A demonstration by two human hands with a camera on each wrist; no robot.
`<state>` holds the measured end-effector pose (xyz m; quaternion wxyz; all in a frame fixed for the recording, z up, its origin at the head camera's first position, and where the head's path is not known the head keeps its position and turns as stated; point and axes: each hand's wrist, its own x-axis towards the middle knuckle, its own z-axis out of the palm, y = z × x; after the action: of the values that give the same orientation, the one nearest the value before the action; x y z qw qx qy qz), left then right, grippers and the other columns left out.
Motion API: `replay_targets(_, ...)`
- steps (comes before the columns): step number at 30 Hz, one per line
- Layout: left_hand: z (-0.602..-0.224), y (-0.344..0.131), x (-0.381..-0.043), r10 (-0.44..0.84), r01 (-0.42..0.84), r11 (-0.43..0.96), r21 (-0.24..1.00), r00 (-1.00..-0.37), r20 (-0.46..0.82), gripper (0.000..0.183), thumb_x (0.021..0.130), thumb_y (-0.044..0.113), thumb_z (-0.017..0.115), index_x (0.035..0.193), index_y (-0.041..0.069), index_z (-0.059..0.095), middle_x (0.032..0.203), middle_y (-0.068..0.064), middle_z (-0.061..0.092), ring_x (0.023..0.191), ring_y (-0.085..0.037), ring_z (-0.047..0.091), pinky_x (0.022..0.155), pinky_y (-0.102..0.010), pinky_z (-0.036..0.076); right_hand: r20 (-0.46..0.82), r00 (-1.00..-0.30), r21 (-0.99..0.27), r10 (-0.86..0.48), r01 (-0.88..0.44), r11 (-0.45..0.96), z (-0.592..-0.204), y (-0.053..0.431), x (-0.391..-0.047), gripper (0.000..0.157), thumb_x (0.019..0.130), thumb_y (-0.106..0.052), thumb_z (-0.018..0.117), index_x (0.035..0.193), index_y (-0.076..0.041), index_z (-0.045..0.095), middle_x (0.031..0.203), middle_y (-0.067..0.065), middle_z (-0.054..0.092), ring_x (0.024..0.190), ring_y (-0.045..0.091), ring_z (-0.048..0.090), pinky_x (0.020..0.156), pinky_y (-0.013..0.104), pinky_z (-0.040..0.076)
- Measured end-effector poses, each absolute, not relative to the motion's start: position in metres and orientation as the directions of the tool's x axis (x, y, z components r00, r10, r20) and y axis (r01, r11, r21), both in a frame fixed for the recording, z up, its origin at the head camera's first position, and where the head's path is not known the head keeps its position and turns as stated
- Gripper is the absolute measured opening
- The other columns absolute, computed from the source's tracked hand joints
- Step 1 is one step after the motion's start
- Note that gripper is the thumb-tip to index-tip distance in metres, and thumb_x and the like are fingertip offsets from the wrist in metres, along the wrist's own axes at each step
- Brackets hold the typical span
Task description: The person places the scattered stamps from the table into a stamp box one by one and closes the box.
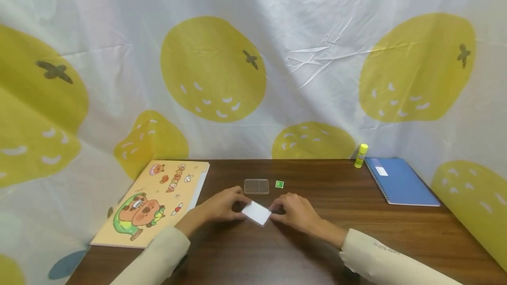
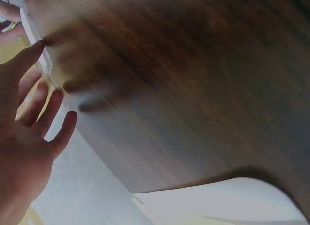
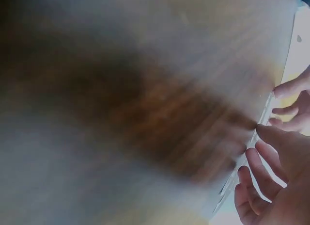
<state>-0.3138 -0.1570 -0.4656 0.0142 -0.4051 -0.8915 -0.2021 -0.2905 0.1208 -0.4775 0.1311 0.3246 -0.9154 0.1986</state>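
From my remote station I see a dark brown wood-grain bench [image 1: 253, 258]. Left of my left hand [image 1: 225, 205] lies a capybara-printed folder [image 1: 154, 206]. Just beyond the fingers, between both hands, I have a clear case [image 1: 256, 186], a small green square [image 1: 279, 184] beside it. Beyond and right of my right hand [image 1: 298, 213], a yellow glue stick [image 1: 361, 156] stands beside a blue spiral notebook [image 1: 402, 182].

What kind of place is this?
Probably a desk workspace screened by fabric: a dark wood tabletop backed by a fruit-print cloth, with a blue notebook and a yellow glue stick on top.
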Motion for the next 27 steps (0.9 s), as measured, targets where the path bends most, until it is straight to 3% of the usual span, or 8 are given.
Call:
replay_targets(6, -0.466, -0.155, -0.314, 0.717, 0.726, 0.599, 0.338, -0.674, 0.177, 0.047, 0.088, 0.026, 0.084, 0.129, 0.008, 0.072, 0.133, -0.008, 0.064, 0.123, -0.025, 0.059, 0.105, -0.043, 0.049, 0.370, -0.733, -0.271, -0.570, -0.672, 0.689, -0.474, 0.116, -0.299, 0.008, 0.084, -0.022, 0.086, 0.091, -0.020, 0.081, 0.086, -0.010, 0.076, 0.083, 0.014, 0.068, 0.070, 0.037, 0.057)
replay_targets(10, -0.466, -0.154, -0.314, 0.695, 0.696, 0.637, 0.332, -0.705, 0.145, 0.045, 0.089, 0.034, 0.083, 0.126, 0.010, 0.073, 0.129, -0.007, 0.066, 0.120, -0.025, 0.060, 0.104, -0.044, 0.050, 0.357, -0.736, -0.261, -0.576, -0.670, 0.695, -0.470, 0.116, -0.304, 0.011, 0.083, -0.016, 0.086, 0.093, -0.020, 0.081, 0.088, -0.010, 0.076, 0.086, 0.016, 0.069, 0.073, 0.038, 0.057)
replay_targets(15, -0.465, -0.159, -0.314, 0.652, 0.663, 0.692, 0.286, -0.743, 0.147, 0.054, 0.086, 0.049, 0.083, 0.126, 0.013, 0.075, 0.120, -0.001, 0.064, 0.113, -0.020, 0.060, 0.097, -0.040, 0.052, 0.336, -0.766, -0.253, -0.548, -0.634, 0.731, -0.465, 0.125, -0.313, 0.018, 0.082, -0.021, 0.088, 0.098, -0.019, 0.081, 0.093, -0.007, 0.077, 0.093, 0.021, 0.070, 0.078, 0.042, 0.058)
replay_targets(21, -0.467, -0.164, -0.317, 0.657, 0.668, 0.688, 0.284, -0.739, 0.146, 0.054, 0.086, 0.047, 0.084, 0.125, 0.011, 0.075, 0.115, 0.000, 0.064, 0.107, -0.018, 0.059, 0.093, -0.038, 0.052, 0.233, -0.828, -0.271, -0.509, -0.558, 0.784, -0.453, 0.143, -0.323, 0.031, 0.080, -0.035, 0.089, 0.103, -0.015, 0.081, 0.098, -0.003, 0.075, 0.092, 0.019, 0.068, 0.074, 0.042, 0.058)
replay_targets(27, -0.468, -0.162, -0.315, 0.662, 0.674, 0.684, 0.279, -0.734, 0.150, 0.054, 0.087, 0.049, 0.082, 0.126, 0.011, 0.074, 0.117, -0.001, 0.065, 0.107, -0.018, 0.059, 0.093, -0.038, 0.052, 0.147, -0.824, -0.276, -0.547, -0.566, 0.777, -0.447, 0.156, -0.325, 0.027, 0.077, -0.039, 0.090, 0.094, -0.020, 0.081, 0.090, -0.008, 0.074, 0.081, 0.012, 0.063, 0.067, 0.038, 0.055)
